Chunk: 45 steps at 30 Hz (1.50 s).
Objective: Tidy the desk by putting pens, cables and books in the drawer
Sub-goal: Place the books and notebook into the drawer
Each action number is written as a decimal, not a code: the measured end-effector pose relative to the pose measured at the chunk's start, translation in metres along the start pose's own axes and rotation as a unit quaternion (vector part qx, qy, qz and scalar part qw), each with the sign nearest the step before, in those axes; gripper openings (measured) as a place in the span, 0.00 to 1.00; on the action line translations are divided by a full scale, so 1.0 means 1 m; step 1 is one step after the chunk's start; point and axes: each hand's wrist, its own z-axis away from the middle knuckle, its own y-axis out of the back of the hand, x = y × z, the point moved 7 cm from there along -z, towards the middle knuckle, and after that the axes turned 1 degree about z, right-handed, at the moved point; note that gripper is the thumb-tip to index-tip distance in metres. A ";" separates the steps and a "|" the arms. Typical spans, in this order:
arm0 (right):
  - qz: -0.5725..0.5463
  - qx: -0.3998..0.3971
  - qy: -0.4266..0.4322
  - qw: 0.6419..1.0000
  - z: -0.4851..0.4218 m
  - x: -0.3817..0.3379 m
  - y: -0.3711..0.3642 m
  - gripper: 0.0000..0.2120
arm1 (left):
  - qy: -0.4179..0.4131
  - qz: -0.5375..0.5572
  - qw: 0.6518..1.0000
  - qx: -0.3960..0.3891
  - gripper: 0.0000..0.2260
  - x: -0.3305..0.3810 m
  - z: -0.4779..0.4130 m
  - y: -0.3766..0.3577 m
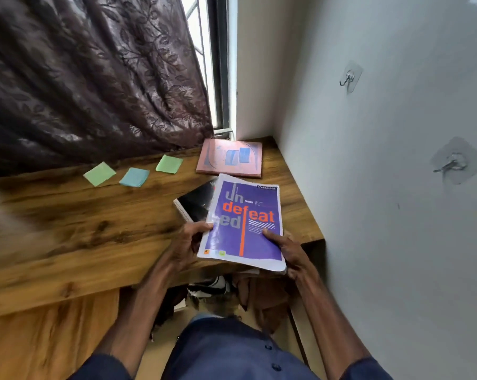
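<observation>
A purple book [245, 215] with orange lettering is held over the right end of the wooden desk [81, 220]. My left hand [189, 242] grips its left edge with the thumb on the cover. My right hand [285, 249] grips its lower right corner, thumb on top. Under the book, to its left, a black spiral notebook [197, 202] lies on the desk. A pink book [230, 157] lies flat in the far corner by the window. No drawer, pens or cables show in this view.
Three sticky-note pads, green [99, 174], blue [134, 177] and green [169, 164], lie in a row at the back. A dark curtain [89, 78] hangs behind the desk. The wall on the right carries two hooks [348, 78]. Clutter lies under the desk.
</observation>
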 end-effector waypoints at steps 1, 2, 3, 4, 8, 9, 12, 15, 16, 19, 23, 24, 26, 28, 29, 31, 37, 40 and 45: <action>0.021 0.002 0.021 1.000 0.011 0.002 0.002 0.16 | 0.008 -0.013 1.000 0.010 0.26 -0.013 0.015 0.003; 0.025 0.002 0.034 0.999 0.022 0.007 0.003 0.15 | 0.015 -0.020 0.999 0.022 0.25 -0.026 0.030 0.005; 0.032 0.001 0.046 0.998 0.031 0.013 0.004 0.14 | 0.017 -0.023 0.999 0.033 0.24 -0.037 0.045 0.007; 0.042 -0.001 0.057 0.998 0.045 0.020 0.004 0.13 | 0.008 -0.027 0.998 0.048 0.21 -0.049 0.063 0.006; 0.127 -0.014 0.099 0.987 0.093 0.054 0.015 0.13 | -0.024 -0.107 0.990 0.092 0.24 -0.094 0.128 0.010; 0.136 -0.026 0.101 0.985 0.108 0.064 0.017 0.14 | -0.022 -0.112 0.988 0.100 0.25 -0.109 0.145 0.011; 0.137 -0.062 0.085 0.985 0.150 0.093 0.018 0.16 | -0.010 -0.102 0.987 0.123 0.23 -0.151 0.191 0.012; 0.161 -0.076 0.065 0.982 0.184 0.118 0.017 0.15 | -0.027 -0.084 0.981 0.175 0.16 -0.173 0.235 0.010; 0.169 -0.081 0.063 0.980 0.193 0.127 0.014 0.15 | -0.036 -0.088 0.976 0.196 0.17 -0.177 0.249 0.011; 0.202 -0.083 0.064 0.974 0.211 0.152 0.007 0.15 | -0.047 -0.135 0.960 0.241 0.34 -0.185 0.285 0.023; 0.252 -0.075 0.074 0.962 0.232 0.178 -0.007 0.13 | -0.049 -0.173 0.950 0.257 0.14 -0.195 0.321 0.042; 0.259 -0.070 0.076 0.960 0.236 0.184 -0.013 0.13 | -0.051 -0.185 0.947 0.259 0.13 -0.196 0.328 0.046; 0.271 -0.057 0.077 0.958 0.245 0.194 -0.025 0.13 | -0.056 -0.211 0.939 0.265 0.14 -0.196 0.342 0.055; 0.282 -0.051 0.075 0.955 0.250 0.203 -0.039 0.14 | -0.053 -0.219 0.938 0.262 0.14 -0.196 0.353 0.068; 0.287 -0.049 0.073 0.954 0.253 0.209 -0.047 0.15 | -0.046 -0.221 0.940 0.255 0.14 -0.197 0.358 0.078; 0.290 -0.044 0.069 0.954 0.260 0.223 -0.064 0.15 | -0.031 -0.221 0.944 0.243 0.14 -0.200 0.371 0.098; 0.267 -0.009 0.070 0.961 0.284 0.292 -0.126 0.12 | 0.001 -0.137 0.962 0.237 0.18 -0.207 0.417 0.177; 0.241 0.005 0.068 0.968 0.298 0.329 -0.162 0.11 | 0.009 -0.126 0.969 0.213 0.17 -0.205 0.438 0.214; 0.230 0.010 0.047 0.972 0.316 0.366 -0.200 0.11 | 0.044 -0.038 0.982 0.178 0.19 -0.199 0.461 0.262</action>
